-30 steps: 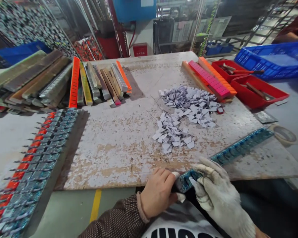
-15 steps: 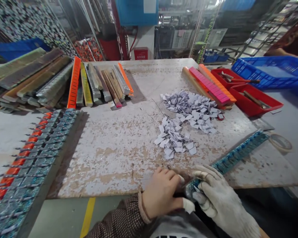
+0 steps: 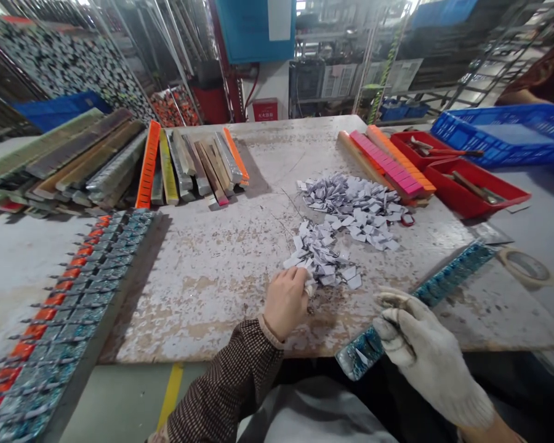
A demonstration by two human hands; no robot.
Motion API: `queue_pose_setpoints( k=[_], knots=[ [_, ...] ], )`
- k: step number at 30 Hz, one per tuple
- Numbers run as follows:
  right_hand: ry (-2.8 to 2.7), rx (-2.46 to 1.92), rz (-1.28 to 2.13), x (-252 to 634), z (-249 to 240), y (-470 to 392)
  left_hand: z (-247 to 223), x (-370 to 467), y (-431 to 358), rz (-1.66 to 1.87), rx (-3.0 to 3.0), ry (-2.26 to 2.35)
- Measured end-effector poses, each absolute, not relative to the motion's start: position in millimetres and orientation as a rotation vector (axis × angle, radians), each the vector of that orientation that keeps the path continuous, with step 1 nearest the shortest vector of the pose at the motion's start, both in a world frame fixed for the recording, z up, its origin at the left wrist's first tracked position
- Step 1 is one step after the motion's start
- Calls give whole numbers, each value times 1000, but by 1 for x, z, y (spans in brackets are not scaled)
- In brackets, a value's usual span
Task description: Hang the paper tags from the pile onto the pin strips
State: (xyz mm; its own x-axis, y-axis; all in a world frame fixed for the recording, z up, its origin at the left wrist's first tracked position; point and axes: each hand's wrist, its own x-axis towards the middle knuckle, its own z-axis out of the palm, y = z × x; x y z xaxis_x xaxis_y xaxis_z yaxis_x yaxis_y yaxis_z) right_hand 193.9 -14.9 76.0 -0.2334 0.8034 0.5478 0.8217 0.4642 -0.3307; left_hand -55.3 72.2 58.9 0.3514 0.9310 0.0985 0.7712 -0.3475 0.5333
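Note:
My bare left hand (image 3: 286,301) is at the near edge of a heap of small white pieces (image 3: 323,271) that look like paper. Its fingers are curled together, with the tips partly hidden, so what they pinch does not show. My right hand (image 3: 425,351), in a white knitted glove, has its fingers bent round a long blue glittery bar (image 3: 457,274). This bar lies slantwise across the table's front edge, its near end jutting out toward me. A small white piece (image 3: 362,357) stands on that end.
To the left, a block with rows of clips (image 3: 87,283) reaches past the table edge. Stacked bars (image 3: 83,160) lie behind it. At right are pink and orange bars (image 3: 388,163), red trays (image 3: 477,191), a blue crate (image 3: 503,132) and a tape roll (image 3: 526,267).
My left hand has moved from the bar's near end, forward and left to the white heap. My right hand stays at the bar, whose near end is now uncovered.

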Motion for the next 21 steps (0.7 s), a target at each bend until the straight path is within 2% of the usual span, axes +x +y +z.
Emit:
queue_pose_setpoints(
  k=[5, 8, 11, 16, 21],
  knots=[
    [-2032, -1401, -82, 180, 77, 3, 65, -50, 55, 798, 1983, 1359],
    [-1978, -1387, 84, 168, 80, 5, 72, -40, 36, 1050, 1569, 1084],
    [-1914, -1282, 277, 162, 84, -3, 83, -33, 19, 1068, 1307, 883],
    [-1910, -1219, 331, 161, 105, -20, 96, -37, 8, 774, 1632, 878],
    [-1866, -1220, 311, 165, 113, -44, 97, -34, -3, 792, 1947, 773]
  ],
)
